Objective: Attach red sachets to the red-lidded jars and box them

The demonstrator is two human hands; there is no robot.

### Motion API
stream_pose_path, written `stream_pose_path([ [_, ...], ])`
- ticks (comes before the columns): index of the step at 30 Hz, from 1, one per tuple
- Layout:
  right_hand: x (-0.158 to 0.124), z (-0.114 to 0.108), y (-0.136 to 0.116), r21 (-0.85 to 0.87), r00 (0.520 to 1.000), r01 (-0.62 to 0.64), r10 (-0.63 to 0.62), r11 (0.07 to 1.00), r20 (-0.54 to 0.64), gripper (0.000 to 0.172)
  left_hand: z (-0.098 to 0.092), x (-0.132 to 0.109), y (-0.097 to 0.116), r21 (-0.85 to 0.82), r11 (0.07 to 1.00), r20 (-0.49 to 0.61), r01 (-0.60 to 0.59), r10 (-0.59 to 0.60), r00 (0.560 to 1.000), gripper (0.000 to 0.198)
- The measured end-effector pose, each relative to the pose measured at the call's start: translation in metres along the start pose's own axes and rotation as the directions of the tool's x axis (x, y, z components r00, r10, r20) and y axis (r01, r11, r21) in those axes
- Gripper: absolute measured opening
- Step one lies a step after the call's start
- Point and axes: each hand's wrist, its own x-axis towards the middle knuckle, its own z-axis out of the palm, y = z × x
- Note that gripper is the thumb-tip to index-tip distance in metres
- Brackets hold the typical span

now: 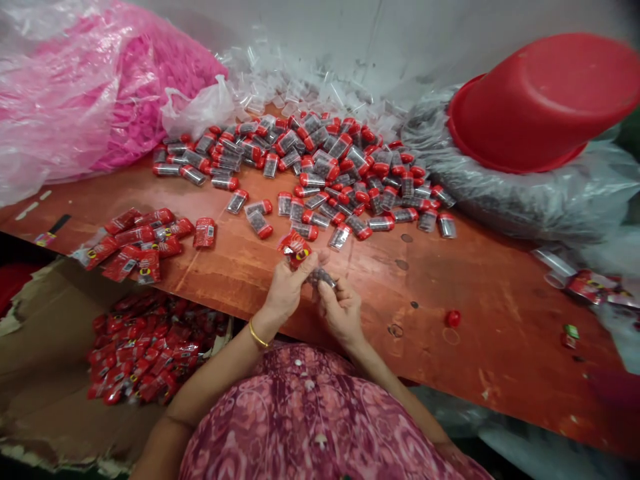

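Note:
My left hand [286,288] pinches a red printed wrapper [295,250] just above the near edge of the reddish wooden table [480,293]. My right hand [341,308] is closed on a small clear tube of dark contents [320,276], held against the wrapper. Both hands meet close together. A large heap of like tubes with red caps [320,170] lies beyond them in the middle of the table. Several red-wrapped tubes [140,241] lie at the left of the table.
A cardboard box [45,373] below the table's left edge holds many wrapped tubes [145,360]. A pink-filled plastic bag [90,87] stands back left, clear sleeves [300,80] at the back, a red basin [540,100] on a bag at right. A loose red cap [453,318] lies near.

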Motion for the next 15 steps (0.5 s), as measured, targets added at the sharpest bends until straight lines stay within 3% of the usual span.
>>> stream_pose_path([
  [9,-0.006,0.006,0.007,0.054,0.996,-0.022,0.027,0.998,-0.084,0.028,0.004,-0.004,-0.007,0.097,0.976,0.080,0.194,-0.202,0.976,0.029],
  [11,-0.004,0.006,0.005,0.068,0.997,-0.052,0.056,0.996,-0.050,0.029,0.002,-0.006,-0.009,0.111,0.979,0.055,0.170,-0.177,0.983,0.031],
  [15,-0.001,0.004,0.002,0.061,0.998,-0.055,0.057,0.997,-0.028,0.032,-0.004,-0.005,-0.012,0.040,0.999,-0.018,0.004,-0.003,1.000,0.037],
])
